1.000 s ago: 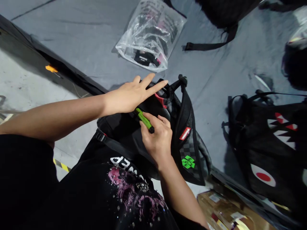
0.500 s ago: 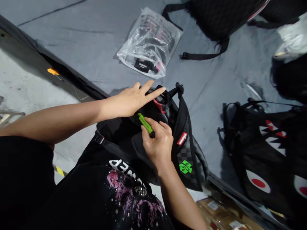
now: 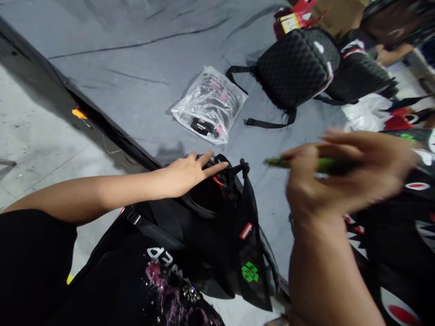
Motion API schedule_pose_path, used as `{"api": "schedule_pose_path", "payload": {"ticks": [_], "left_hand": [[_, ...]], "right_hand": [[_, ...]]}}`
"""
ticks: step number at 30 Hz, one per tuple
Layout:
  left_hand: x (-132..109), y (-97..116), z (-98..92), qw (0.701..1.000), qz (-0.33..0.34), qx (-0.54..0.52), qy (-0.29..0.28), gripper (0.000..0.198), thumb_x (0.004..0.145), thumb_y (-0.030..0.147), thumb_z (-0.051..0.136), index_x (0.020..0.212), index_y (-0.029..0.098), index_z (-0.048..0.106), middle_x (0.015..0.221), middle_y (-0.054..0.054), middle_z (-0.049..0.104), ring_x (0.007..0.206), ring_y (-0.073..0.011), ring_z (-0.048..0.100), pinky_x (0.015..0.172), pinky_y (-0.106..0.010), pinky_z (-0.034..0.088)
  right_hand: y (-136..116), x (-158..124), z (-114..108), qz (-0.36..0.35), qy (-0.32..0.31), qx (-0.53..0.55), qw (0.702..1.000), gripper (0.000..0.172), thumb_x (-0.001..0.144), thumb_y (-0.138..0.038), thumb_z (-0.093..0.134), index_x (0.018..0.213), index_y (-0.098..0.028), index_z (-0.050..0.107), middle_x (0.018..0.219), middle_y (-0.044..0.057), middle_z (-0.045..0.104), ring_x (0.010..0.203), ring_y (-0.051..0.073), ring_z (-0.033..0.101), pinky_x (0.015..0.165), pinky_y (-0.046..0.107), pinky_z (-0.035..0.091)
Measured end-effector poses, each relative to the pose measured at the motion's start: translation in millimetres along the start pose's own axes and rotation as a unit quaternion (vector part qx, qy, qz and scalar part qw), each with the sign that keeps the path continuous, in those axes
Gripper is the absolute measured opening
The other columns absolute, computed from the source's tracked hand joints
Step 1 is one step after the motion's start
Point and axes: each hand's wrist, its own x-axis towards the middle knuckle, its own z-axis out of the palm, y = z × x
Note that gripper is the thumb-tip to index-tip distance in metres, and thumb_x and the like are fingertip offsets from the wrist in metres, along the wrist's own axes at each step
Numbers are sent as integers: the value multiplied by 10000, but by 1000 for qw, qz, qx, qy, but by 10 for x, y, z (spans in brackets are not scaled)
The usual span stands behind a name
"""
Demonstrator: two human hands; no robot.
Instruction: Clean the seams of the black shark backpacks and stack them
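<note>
A black backpack (image 3: 200, 240) lies against my body at the table's edge, with a red label and a green patch on its strap. My left hand (image 3: 183, 176) rests on the rim of its opening, fingers stretched and spread. To the right, raised over the table and blurred by motion, my right hand (image 3: 343, 176) is closed around a slim green-and-black pen-like tool (image 3: 277, 161). The tool's green end points left; its exact kind is not clear. Just beyond the backpack lies a clear plastic bag (image 3: 214, 102) with black items in it.
On the grey-covered table (image 3: 129, 68) stands a checkered black backpack (image 3: 292, 68), its strap trailing. At the right are black bags with shark-face prints (image 3: 394, 258) and white plastic (image 3: 367, 113). An orange-handled tool (image 3: 79, 113) hangs by the left edge. Another person's arm (image 3: 396, 54) shows top right.
My right hand has lifted the green tool out of the backpack's opening and swung it far right. My left hand stays on the backpack. The view has shifted, showing more of the table's far side.
</note>
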Motion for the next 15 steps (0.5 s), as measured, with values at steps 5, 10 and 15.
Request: {"api": "schedule_pose_path", "payload": {"ticks": [5, 10, 15], "left_hand": [[-20, -10, 38, 1000, -7, -13, -6, 1025, 745, -96, 393, 1612, 305, 22, 1664, -171, 177, 1209, -296, 545, 784, -339, 549], [-71, -98, 123, 999, -15, -37, 14, 1103, 708, -76, 447, 1602, 326, -58, 1679, -143, 143, 1281, -312, 508, 833, -356, 555], [-156, -206, 80, 998, -8, -66, 20, 1183, 647, -122, 413, 1585, 349, -132, 1696, -108, 71, 1319, -283, 476, 908, -339, 550]], "right_hand": [[457, 333, 1132, -218, -376, -191, 880, 367, 879, -108, 454, 1165, -185, 670, 1084, 108, 720, 919, 250, 694, 688, 329, 491], [614, 323, 2020, -194, -468, -192, 841, 559, 920, -125, 460, 1456, -282, 485, 1443, 110, 559, 1016, 246, 682, 757, 324, 505], [1182, 250, 1940, -32, -436, -250, 864, 525, 874, -93, 471, 1397, -53, 511, 1316, 283, 598, 1018, 320, 669, 801, 395, 505]]}}
